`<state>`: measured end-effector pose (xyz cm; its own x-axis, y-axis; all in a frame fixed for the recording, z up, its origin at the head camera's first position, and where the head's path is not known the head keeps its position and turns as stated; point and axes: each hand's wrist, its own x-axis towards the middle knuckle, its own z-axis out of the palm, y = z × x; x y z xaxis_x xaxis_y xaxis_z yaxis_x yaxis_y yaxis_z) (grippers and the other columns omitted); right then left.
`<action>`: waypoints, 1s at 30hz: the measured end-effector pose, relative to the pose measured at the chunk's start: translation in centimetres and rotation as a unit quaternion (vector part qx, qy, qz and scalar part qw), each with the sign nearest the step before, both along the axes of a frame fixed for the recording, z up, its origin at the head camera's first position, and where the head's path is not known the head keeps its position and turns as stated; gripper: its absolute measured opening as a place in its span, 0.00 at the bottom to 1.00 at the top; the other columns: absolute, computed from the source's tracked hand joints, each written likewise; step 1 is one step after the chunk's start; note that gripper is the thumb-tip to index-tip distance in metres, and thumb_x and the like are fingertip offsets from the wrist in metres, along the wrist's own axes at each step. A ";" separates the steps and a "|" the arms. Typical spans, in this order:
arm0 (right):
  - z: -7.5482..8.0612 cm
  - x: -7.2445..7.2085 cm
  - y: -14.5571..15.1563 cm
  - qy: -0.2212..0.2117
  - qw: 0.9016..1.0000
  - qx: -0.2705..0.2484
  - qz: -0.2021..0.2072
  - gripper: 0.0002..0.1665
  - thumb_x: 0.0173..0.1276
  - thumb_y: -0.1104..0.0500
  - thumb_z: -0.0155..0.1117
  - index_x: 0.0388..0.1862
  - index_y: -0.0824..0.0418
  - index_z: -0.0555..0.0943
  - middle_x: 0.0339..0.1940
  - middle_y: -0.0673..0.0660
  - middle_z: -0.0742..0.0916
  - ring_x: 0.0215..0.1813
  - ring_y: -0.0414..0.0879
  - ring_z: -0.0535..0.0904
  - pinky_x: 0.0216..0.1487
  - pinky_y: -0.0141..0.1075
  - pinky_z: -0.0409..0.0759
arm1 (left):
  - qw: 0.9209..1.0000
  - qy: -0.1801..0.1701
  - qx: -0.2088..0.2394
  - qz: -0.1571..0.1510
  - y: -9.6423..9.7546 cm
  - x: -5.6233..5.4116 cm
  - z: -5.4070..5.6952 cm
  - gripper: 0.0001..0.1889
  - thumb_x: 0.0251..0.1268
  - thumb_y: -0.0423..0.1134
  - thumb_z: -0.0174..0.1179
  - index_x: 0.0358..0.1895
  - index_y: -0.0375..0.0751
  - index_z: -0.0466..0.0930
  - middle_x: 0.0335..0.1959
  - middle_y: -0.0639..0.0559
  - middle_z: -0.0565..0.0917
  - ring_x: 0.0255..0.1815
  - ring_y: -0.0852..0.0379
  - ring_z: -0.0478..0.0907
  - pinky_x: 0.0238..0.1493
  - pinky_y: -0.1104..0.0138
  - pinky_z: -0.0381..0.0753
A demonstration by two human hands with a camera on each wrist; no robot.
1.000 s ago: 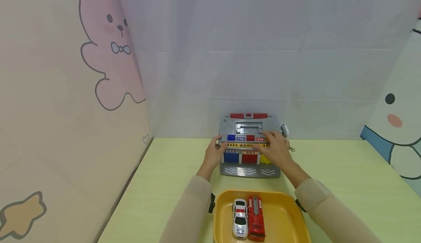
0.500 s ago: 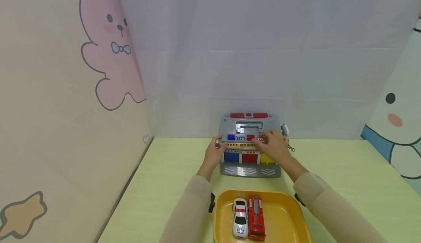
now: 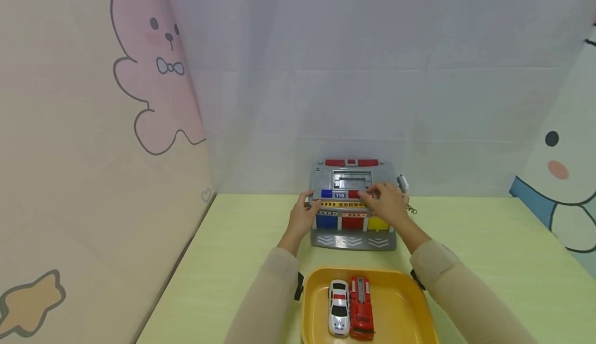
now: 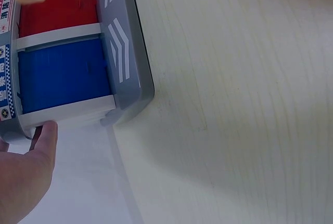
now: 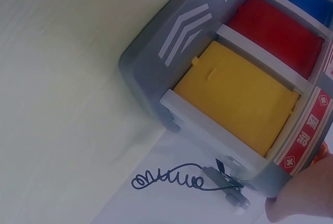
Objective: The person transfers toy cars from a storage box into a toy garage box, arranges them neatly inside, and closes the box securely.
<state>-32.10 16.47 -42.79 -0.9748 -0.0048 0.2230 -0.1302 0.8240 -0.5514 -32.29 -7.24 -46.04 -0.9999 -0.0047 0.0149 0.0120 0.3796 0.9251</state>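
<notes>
A grey toy rescue station (image 3: 321, 176) stands at the back of the table, with blue, red and yellow garage doors; its yellow door (image 5: 239, 94) fills the middle of the right wrist view. My left hand (image 3: 301, 220) holds the station's left side, thumb (image 4: 48, 138) against the side wall and other fingers mostly hidden. Over the upper right of the front, my right hand (image 3: 390, 204) has its thumb and bent forefinger at the red button (image 3: 354, 194). Whether the button is pressed down cannot be seen.
A yellow tray (image 3: 421, 295) is nearest me, holding a white toy police car (image 3: 339, 310) beside a red toy fire truck (image 3: 361, 308). A small grey handset (image 5: 226, 187) with a coiled cord (image 5: 171, 177) hangs at the station's right side. A curtain (image 3: 279, 101) hangs behind.
My right hand has slid left across the station's front, from the right end to the red button. The left hand, the station and the tray have stayed put.
</notes>
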 end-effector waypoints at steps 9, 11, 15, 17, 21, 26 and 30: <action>0.4 -0.1 -0.1 -0.008 1.000 -0.002 -0.002 0.30 0.69 0.38 0.60 0.49 0.63 0.80 0.50 0.65 0.77 0.56 0.63 0.67 0.57 0.65 0.56 | 1.000 0.010 0.000 0.001 0.0 0.0 0.1 0.25 0.74 0.49 0.54 0.70 0.50 0.66 0.59 0.37 0.76 0.60 0.41 0.73 0.55 0.49 0.76; 0.4 -0.1 -0.1 -0.013 1.000 -0.004 -0.004 0.29 0.68 0.38 0.61 0.49 0.63 0.80 0.51 0.65 0.77 0.56 0.63 0.67 0.57 0.65 0.56 | 1.000 0.007 0.003 0.001 0.0 0.1 0.1 0.25 0.74 0.48 0.54 0.70 0.50 0.66 0.59 0.36 0.75 0.61 0.40 0.73 0.56 0.49 0.75; 0.5 0.0 0.0 -0.020 1.000 -0.006 -0.009 0.28 0.68 0.39 0.62 0.49 0.63 0.80 0.50 0.64 0.77 0.56 0.63 0.67 0.57 0.64 0.56 | 1.000 0.004 0.003 -0.001 0.1 0.1 0.1 0.25 0.74 0.49 0.54 0.70 0.50 0.66 0.59 0.37 0.76 0.61 0.41 0.73 0.56 0.49 0.75; 0.6 0.1 -0.1 -0.021 1.000 -0.007 -0.010 0.28 0.68 0.39 0.62 0.49 0.63 0.80 0.49 0.64 0.77 0.55 0.63 0.67 0.57 0.64 0.56 | 1.000 0.004 0.002 0.000 0.2 0.1 0.1 0.25 0.74 0.49 0.54 0.70 0.50 0.66 0.58 0.37 0.76 0.61 0.41 0.73 0.56 0.49 0.75; 0.8 0.2 -0.2 -0.018 1.000 -0.009 -0.007 0.29 0.68 0.39 0.61 0.49 0.64 0.80 0.48 0.64 0.77 0.55 0.62 0.68 0.57 0.64 0.57 | 1.000 0.008 0.000 0.002 0.2 0.1 0.1 0.25 0.74 0.49 0.54 0.70 0.50 0.66 0.58 0.37 0.76 0.60 0.41 0.73 0.56 0.50 0.75; 0.8 0.4 -0.1 -0.022 1.000 -0.007 -0.004 0.29 0.69 0.38 0.60 0.49 0.63 0.80 0.50 0.64 0.77 0.55 0.62 0.68 0.57 0.64 0.57 | 1.000 0.001 -0.004 0.003 0.2 0.1 -0.1 0.25 0.74 0.50 0.54 0.70 0.50 0.66 0.58 0.37 0.76 0.60 0.41 0.73 0.56 0.50 0.75; 0.7 0.5 0.0 -0.020 1.000 -0.009 -0.002 0.30 0.68 0.38 0.60 0.50 0.64 0.80 0.49 0.64 0.76 0.55 0.62 0.68 0.56 0.64 0.57 | 1.000 -0.003 -0.003 0.006 0.2 0.1 -0.1 0.25 0.74 0.50 0.54 0.70 0.51 0.66 0.59 0.37 0.76 0.61 0.41 0.73 0.57 0.49 0.75</action>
<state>-31.62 16.46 -42.08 -0.9829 0.0026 0.1843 -0.1048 0.8149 -0.5701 -32.15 -7.04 -46.11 -0.9998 -0.0160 0.0083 0.0015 0.3845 0.9231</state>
